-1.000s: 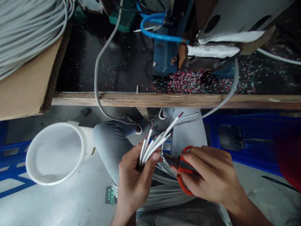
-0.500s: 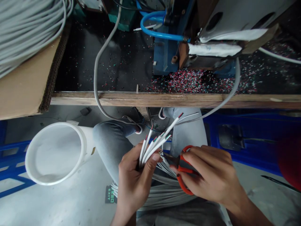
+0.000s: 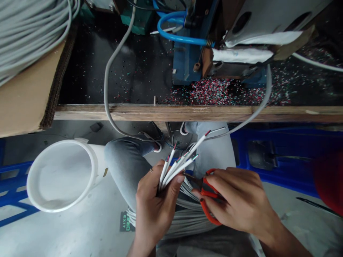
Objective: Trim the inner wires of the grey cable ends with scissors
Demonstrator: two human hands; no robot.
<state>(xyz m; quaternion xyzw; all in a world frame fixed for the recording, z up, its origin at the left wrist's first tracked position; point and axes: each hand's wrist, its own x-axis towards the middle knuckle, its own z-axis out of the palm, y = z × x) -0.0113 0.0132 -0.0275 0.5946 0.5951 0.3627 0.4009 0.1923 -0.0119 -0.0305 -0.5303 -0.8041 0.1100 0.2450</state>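
Observation:
A fan of several white cables (image 3: 175,167) is clasped in my left hand (image 3: 158,200), thumb across them. Red, green and dark wire tips show at the cables' upper ends. My right hand (image 3: 238,198) grips orange-handled scissors (image 3: 210,194), fingers around the loops. The blades point left, up against the bundle beside my left thumb; their tips are partly hidden there. Below both hands, a thick bundle of grey cables (image 3: 187,223) lies across my lap.
Ahead runs the bench's wooden edge (image 3: 155,113), with coloured scraps (image 3: 211,92) beside a blue machine base (image 3: 186,64). A cable coil (image 3: 32,32) sits on cardboard (image 3: 29,96) at left. A white bucket (image 3: 63,175) stands left of my leg; a grey cable (image 3: 107,92) loops over the edge.
The cable tips have shifted slightly right and spread a little differently. My hands and the scissors keep nearly the same places; the whole view has drifted slightly left.

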